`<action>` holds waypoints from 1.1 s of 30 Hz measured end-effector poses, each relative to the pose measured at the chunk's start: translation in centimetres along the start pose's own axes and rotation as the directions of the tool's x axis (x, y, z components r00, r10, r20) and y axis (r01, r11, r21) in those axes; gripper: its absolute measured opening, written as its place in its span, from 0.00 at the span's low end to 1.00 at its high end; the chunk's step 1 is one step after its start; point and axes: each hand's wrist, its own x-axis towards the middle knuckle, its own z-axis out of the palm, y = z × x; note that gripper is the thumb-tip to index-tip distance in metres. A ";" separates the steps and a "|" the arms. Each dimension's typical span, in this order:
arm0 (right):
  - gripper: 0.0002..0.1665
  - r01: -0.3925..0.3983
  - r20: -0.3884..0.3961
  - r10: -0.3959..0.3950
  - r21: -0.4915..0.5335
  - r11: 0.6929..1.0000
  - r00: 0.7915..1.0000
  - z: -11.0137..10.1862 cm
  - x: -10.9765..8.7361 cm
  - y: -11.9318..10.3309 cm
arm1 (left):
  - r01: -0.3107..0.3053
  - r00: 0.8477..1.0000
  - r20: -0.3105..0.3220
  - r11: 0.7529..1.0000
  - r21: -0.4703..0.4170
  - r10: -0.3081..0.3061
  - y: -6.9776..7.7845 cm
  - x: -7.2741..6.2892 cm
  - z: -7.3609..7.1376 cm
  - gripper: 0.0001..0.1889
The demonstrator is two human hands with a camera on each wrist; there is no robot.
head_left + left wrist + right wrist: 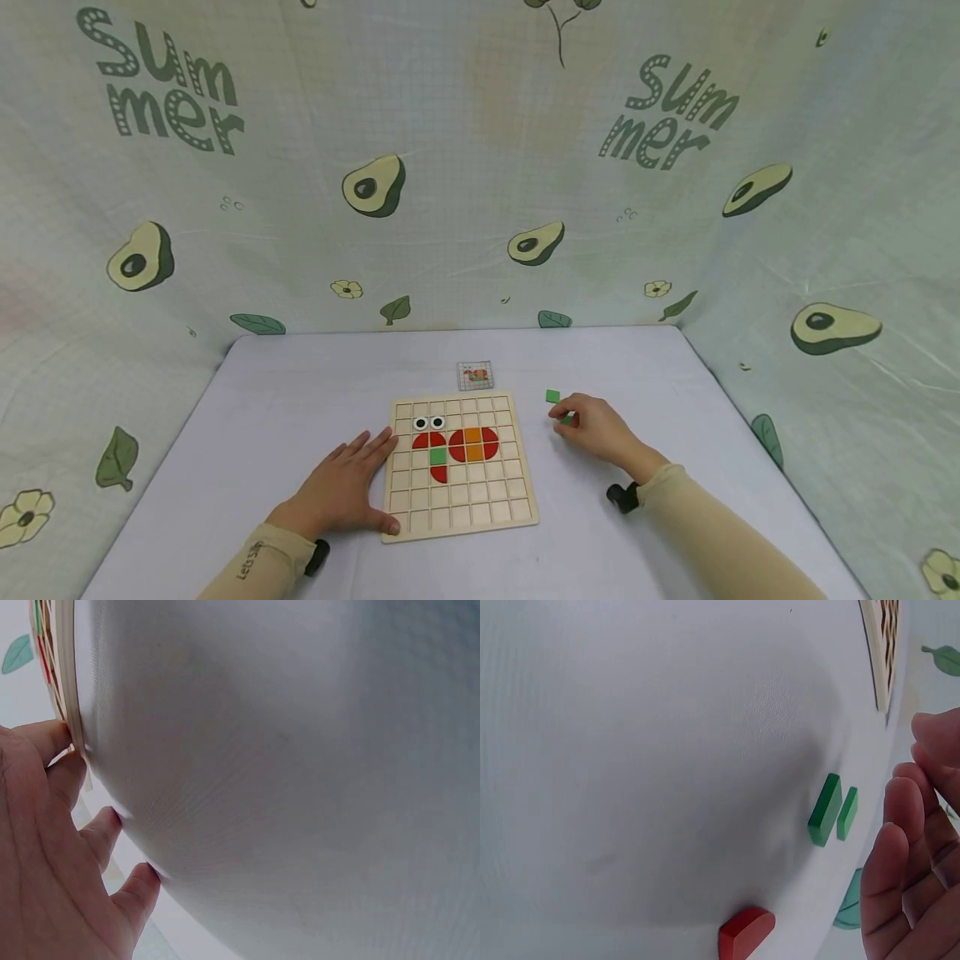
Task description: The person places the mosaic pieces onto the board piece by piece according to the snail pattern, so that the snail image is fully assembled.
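A square wooden grid board lies on the table, partly filled with red, orange and green pieces and two round eye pieces. Against its left edge my left hand rests with fingers spread, thumb at the near corner; the left wrist view has its fingertips at the board's side. Right of the board, my right hand hovers with bent fingers above a green square piece. Both green pieces lie on the table beside those fingers, and nothing shows between thumb and fingers.
A small picture card lies just beyond the board's far edge. Another green square sits past my right fingertips. A red rounded piece lies on the table under the right hand. Printed cloth hangs behind the table and at both sides.
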 end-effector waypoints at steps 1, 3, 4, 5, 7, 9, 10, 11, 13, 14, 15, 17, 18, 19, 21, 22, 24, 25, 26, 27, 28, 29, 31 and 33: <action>0.10 -0.004 -0.003 0.004 -0.003 1.000 1.000 0.0 0.0 0.1 | -0.001 1.000 -0.002 1.000 -0.001 0.001 0.0 0.0 0.0 0.69; 0.10 -0.014 -0.007 0.014 -0.006 1.000 1.000 -0.2 0.1 0.3 | -0.004 1.000 -0.004 1.000 -0.004 0.004 -0.1 0.0 0.0 0.69; 0.10 -0.018 -0.009 0.018 -0.006 1.000 1.000 -0.2 0.1 0.4 | -0.005 1.000 -0.001 1.000 -0.005 0.005 -0.1 0.0 0.0 0.69; 0.10 -0.023 -0.012 0.023 -0.006 1.000 1.000 -0.3 0.1 0.5 | -0.007 1.000 -0.002 1.000 -0.008 0.007 -0.1 0.0 0.0 0.69; 0.11 -0.030 -0.017 0.030 0.000 1.000 0.999 -0.5 0.2 0.8 | -0.010 1.000 0.000 1.000 -0.010 0.010 -0.1 0.0 -0.1 0.69; 0.12 -0.042 -0.025 0.042 0.005 0.999 0.999 -0.6 0.3 1.1 | -0.008 1.000 0.002 1.000 -0.009 0.009 -0.1 0.0 -0.1 0.69; 0.12 -0.055 -0.028 0.055 0.010 0.998 0.998 -0.7 0.4 1.2 | -0.006 1.000 0.004 1.000 -0.009 0.006 0.0 0.0 -0.1 0.69; 0.12 -0.070 -0.030 0.070 0.017 0.997 0.997 -0.7 0.4 1.4 | -0.006 1.000 0.002 1.000 -0.012 0.006 0.0 0.0 -0.1 0.69; 0.13 -0.104 -0.032 0.105 0.033 0.994 0.994 -0.7 0.5 1.8 | -0.005 1.000 0.000 1.000 -0.016 0.005 0.0 0.0 -0.2 0.69; 0.13 -0.119 -0.032 0.120 0.042 0.992 0.992 -0.7 0.5 2.0 | -0.003 1.000 0.001 1.000 -0.016 0.003 0.1 -0.1 -0.2 0.69; 0.14 -0.130 -0.030 0.132 0.048 0.990 0.991 -0.7 0.6 2.2 | -0.003 1.000 0.001 1.000 -0.016 0.003 0.1 -0.1 -0.2 0.68; 0.16 -0.143 -0.020 0.144 0.053 0.988 0.989 -0.6 0.6 2.7 | -0.003 1.000 0.002 1.000 -0.013 0.003 0.2 -0.1 -0.3 0.68; 0.16 -0.144 -0.015 0.145 0.051 0.988 0.989 -0.5 0.6 2.8 | -0.003 1.000 0.003 1.000 -0.011 0.003 0.2 -0.1 -0.3 0.68; 0.17 -0.145 -0.006 0.145 0.044 0.988 0.989 -0.5 0.6 3.0 | -0.003 1.000 0.003 1.000 -0.010 0.003 0.2 -0.1 -0.4 0.68; 0.19 -0.139 0.009 0.139 0.026 0.990 0.990 -0.3 0.7 3.3 | -0.004 1.000 0.004 1.000 -0.009 0.004 0.2 -0.1 -0.4 0.68; 0.19 -0.138 0.016 0.138 0.017 0.990 0.990 -0.3 0.7 3.3 | -0.004 1.000 0.005 1.000 -0.008 0.004 0.2 -0.1 -0.4 0.68; 0.18 -0.136 0.024 0.136 0.001 0.991 0.990 -0.2 0.7 3.4 | -0.004 1.000 0.005 1.000 -0.010 0.004 0.2 -0.1 -0.4 0.68; 0.17 -0.134 0.026 0.134 -0.009 0.991 0.991 -0.2 0.7 3.4 | -0.004 1.000 0.006 1.000 -0.011 0.004 0.2 -0.1 -0.4 0.68; 0.16 -0.131 0.026 0.132 -0.018 0.991 0.991 -0.2 0.8 3.4 | -0.004 1.000 0.006 1.000 -0.011 0.004 0.3 -0.1 -0.5 0.68; 0.15 -0.130 0.026 0.131 -0.026 0.991 0.991 -0.2 0.8 3.4 | -0.004 1.000 0.005 1.000 -0.011 0.004 0.3 -0.1 -0.5 0.68; 0.14 -0.130 0.027 0.131 -0.034 0.991 0.991 -0.2 0.8 3.3 | -0.004 1.000 0.005 1.000 -0.014 0.005 0.3 -0.1 -0.5 0.68; 0.13 -0.131 0.029 0.132 -0.043 0.991 0.991 -0.2 0.8 3.3 | -0.006 1.000 0.004 1.000 -0.015 0.006 0.3 -0.1 -0.5 0.68; 0.12 -0.135 0.032 0.137 -0.057 0.989 0.990 -0.2 0.8 3.2 | -0.007 1.000 0.003 1.000 -0.016 0.007 0.2 -0.1 -0.5 0.68; 0.12 -0.138 0.035 0.141 -0.070 0.988 0.989 -0.2 0.8 3.2 | -0.008 1.000 0.003 1.000 -0.015 0.008 0.2 -0.1 -0.4 0.68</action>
